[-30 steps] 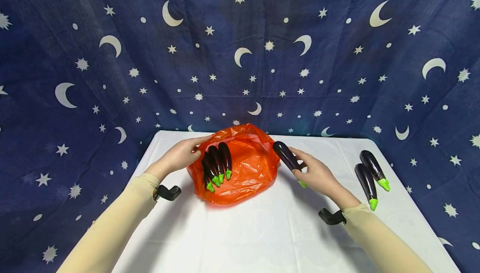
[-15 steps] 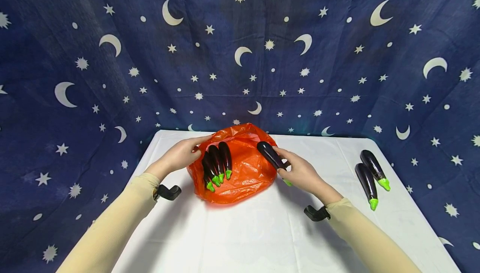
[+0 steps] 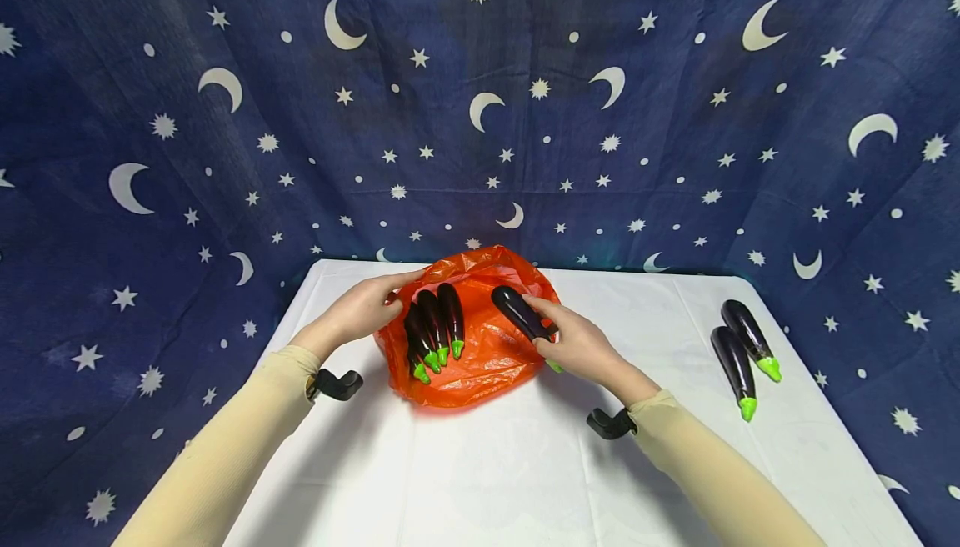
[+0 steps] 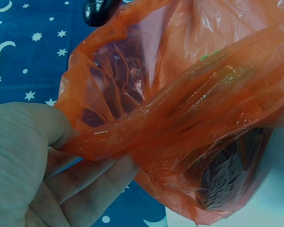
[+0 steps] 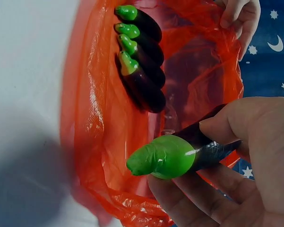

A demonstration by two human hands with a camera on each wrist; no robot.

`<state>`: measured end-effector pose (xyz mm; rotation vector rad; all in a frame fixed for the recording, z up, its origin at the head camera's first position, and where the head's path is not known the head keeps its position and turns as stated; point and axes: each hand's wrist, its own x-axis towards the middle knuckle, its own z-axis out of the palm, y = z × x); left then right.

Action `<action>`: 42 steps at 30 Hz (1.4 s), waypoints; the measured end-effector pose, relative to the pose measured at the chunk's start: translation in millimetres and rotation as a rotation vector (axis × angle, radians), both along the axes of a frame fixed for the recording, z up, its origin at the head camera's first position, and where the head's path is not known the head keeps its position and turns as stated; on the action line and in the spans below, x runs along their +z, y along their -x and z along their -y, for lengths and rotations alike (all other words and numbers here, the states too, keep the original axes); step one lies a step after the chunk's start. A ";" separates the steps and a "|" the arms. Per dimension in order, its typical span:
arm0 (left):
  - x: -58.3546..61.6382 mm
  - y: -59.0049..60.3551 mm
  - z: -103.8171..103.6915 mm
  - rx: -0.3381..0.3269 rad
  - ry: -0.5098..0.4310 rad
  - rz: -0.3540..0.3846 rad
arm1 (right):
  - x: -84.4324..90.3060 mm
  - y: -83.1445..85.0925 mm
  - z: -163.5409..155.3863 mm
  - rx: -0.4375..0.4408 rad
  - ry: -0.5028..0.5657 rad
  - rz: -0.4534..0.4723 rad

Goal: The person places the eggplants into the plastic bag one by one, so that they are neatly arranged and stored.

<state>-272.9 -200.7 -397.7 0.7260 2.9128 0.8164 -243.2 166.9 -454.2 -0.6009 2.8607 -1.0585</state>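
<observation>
My left hand [image 3: 358, 311] pinches the far left rim of the orange plastic bag [image 3: 487, 363], thumb and fingers [image 4: 85, 189] curled on the gathered film so the mouth stands open. My right hand [image 3: 581, 345] grips an eggplant [image 3: 517, 310], fingers wrapped around it close to its green stem cap [image 5: 163, 156], the dark rounded end pointing far and left over the right side of the bag's opening. It hangs above the bag, clear of the ones inside.

Four eggplants [image 3: 435, 326] lie side by side in the left part of the bag, touching one another, green caps toward the near side. The bag sits on the white table [image 3: 480, 464], toward its far edge.

Well to the right, two more eggplants [image 3: 738, 347] lie on the table just beside each other, caps near. A dark blue cloth with moons and stars [image 3: 480, 97] hangs behind the table.
</observation>
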 end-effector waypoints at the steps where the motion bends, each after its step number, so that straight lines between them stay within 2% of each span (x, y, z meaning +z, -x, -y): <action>1: 0.0 -0.2 0.0 0.000 0.000 -0.002 | -0.4 0.4 1.2 -0.003 0.002 0.009; 17: 0.1 -0.1 -0.7 -0.006 0.000 -0.018 | -4.4 5.3 22.5 -0.013 0.079 0.089; 31: -1.1 2.9 -0.5 -0.005 0.000 -0.011 | -14.4 16.4 49.9 -0.044 0.177 0.160; 42: -2.2 3.7 0.3 -0.007 -0.007 -0.012 | -25.5 24.3 70.5 -0.038 0.184 0.193</action>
